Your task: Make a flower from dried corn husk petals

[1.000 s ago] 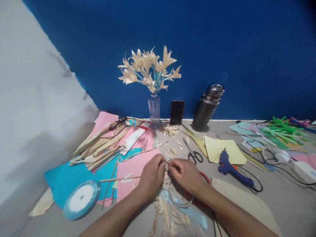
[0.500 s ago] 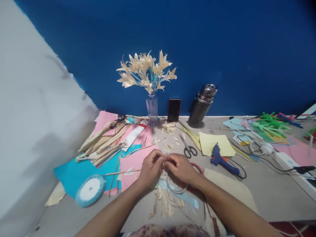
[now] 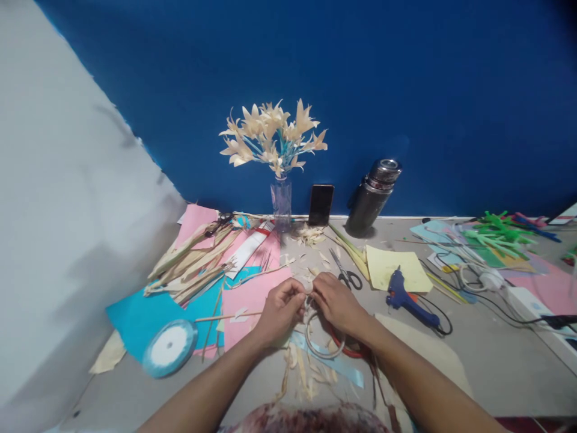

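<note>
Right hand (image 3: 337, 304) has shifted farther across the grey desk (image 3: 252, 385), now partly covering the handles of the black-handled metal scissors (image 3: 341, 267). Grip: fingertips of right and left hand (image 3: 280, 310) pinched together on a small, pale, thin scrap (image 3: 308, 287), located left of the scissors and beyond the whitish ring (image 3: 325, 355); its exact form cannot be told.

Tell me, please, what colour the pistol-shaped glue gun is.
Blue: the glue gun shows best in the head view.
</note>
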`<control>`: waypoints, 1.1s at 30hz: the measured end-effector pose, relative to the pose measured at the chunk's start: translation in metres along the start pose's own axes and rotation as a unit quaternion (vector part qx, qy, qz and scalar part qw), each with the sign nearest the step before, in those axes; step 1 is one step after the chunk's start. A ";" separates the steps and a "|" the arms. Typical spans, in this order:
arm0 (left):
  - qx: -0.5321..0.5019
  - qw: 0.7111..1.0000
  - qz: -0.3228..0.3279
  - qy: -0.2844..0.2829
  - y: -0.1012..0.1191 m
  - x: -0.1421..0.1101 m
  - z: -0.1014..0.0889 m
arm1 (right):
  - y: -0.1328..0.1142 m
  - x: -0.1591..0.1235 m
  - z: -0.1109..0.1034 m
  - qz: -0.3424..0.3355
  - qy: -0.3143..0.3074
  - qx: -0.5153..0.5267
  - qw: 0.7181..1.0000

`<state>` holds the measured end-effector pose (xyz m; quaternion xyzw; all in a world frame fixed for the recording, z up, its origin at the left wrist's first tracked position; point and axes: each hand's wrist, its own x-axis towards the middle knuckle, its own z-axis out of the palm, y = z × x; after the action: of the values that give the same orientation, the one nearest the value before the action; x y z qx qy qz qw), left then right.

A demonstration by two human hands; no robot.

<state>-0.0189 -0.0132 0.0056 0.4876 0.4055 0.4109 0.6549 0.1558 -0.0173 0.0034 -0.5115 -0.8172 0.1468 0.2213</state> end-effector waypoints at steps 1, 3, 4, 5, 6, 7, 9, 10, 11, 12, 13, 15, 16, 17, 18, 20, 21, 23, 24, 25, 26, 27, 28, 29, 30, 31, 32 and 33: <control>-0.006 1.000 0.000 0.002 -0.001 0.000 -0.001 | 0.001 0.000 0.000 -0.002 -0.004 -0.005 1.000; -0.023 1.000 -0.001 0.013 -0.003 0.002 -0.004 | 0.003 0.000 -0.001 0.000 -0.012 -0.018 1.000; -0.031 0.999 -0.001 0.020 -0.004 0.003 -0.005 | 0.005 0.000 -0.003 0.006 -0.016 -0.028 0.999; -0.041 0.999 -0.001 0.028 -0.006 0.004 -0.006 | 0.007 0.000 -0.005 0.015 -0.024 -0.039 0.999; -0.051 0.998 -0.001 0.036 -0.007 0.005 -0.008 | 0.010 0.001 -0.007 0.026 -0.037 -0.050 0.998; -0.061 0.997 -0.001 0.044 -0.008 0.007 -0.009 | 0.013 0.001 -0.009 0.037 -0.052 -0.061 0.996; -0.076 0.995 0.002 0.069 -0.008 0.010 -0.011 | 0.020 0.001 -0.015 0.059 -0.072 -0.075 0.993; -0.078 0.994 0.003 0.083 -0.007 0.011 -0.012 | 0.023 0.002 -0.017 0.070 -0.070 -0.079 0.992; -0.078 0.992 0.004 0.096 -0.006 0.013 -0.013 | 0.027 0.003 -0.020 0.082 -0.059 -0.082 0.992; -0.080 0.991 0.005 0.108 -0.005 0.014 -0.014 | 0.030 0.004 -0.022 0.096 -0.041 -0.085 0.991; -0.084 0.990 0.005 0.118 -0.004 0.015 -0.014 | 0.033 0.005 -0.024 0.111 -0.024 -0.090 0.989; -0.094 0.987 0.000 0.133 -0.001 0.018 -0.016 | 0.038 0.006 -0.028 0.136 -0.008 -0.097 0.986; -0.099 0.985 -0.003 0.139 0.000 0.019 -0.017 | 0.040 0.007 -0.030 0.140 -0.013 -0.097 0.985; -0.102 0.984 -0.005 0.143 0.001 0.020 -0.018 | 0.041 0.007 -0.032 0.140 -0.023 -0.095 0.985; -0.104 0.984 -0.006 0.145 0.001 0.021 -0.019 | 0.041 0.008 -0.033 0.134 -0.038 -0.092 0.986; -0.106 0.983 -0.007 0.147 0.002 0.022 -0.020 | 0.039 0.010 -0.037 0.117 -0.070 -0.083 0.987; -0.106 0.984 -0.008 0.146 0.002 0.023 -0.020 | 0.037 0.011 -0.039 0.109 -0.084 -0.078 0.987; -0.106 0.984 -0.008 0.145 0.001 0.023 -0.021 | 0.032 0.017 -0.042 0.097 -0.103 -0.066 0.988; -0.105 0.984 -0.009 0.144 0.001 0.023 -0.021 | 0.029 0.021 -0.043 0.093 -0.110 -0.057 0.988; -0.104 0.984 -0.009 0.143 0.001 0.023 -0.021 | 0.026 0.025 -0.044 0.093 -0.115 -0.047 0.988; -0.103 0.984 -0.009 0.142 0.000 0.023 -0.021 | 0.024 0.029 -0.043 0.096 -0.121 -0.038 0.987; -0.103 0.985 -0.010 0.141 0.000 0.023 -0.021 | 0.023 0.034 -0.042 0.101 -0.129 -0.031 0.986; -0.102 0.985 -0.010 0.140 0.000 0.023 -0.021 | 0.022 0.038 -0.040 0.112 -0.138 -0.028 0.984; -0.102 0.985 -0.011 0.140 0.000 0.023 -0.022 | 0.021 0.041 -0.038 0.125 -0.145 -0.029 0.981; -0.102 0.985 -0.011 0.139 -0.001 0.023 -0.022 | 0.022 0.045 -0.036 0.140 -0.149 -0.034 0.978; -0.102 0.985 -0.012 0.138 -0.001 0.023 -0.023 | 0.024 0.047 -0.034 0.154 -0.149 -0.042 0.976; -0.103 0.985 -0.011 0.138 -0.001 0.023 -0.024 | 0.026 0.049 -0.033 0.168 -0.145 -0.051 0.974; -0.104 0.985 -0.011 0.137 -0.001 0.023 -0.025 | 0.029 0.051 -0.033 0.182 -0.135 -0.060 0.972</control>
<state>-0.0338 0.0157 -0.0036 0.3514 0.4521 0.5065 0.6446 0.1754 0.0417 0.0293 -0.6398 -0.7398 0.2027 0.0475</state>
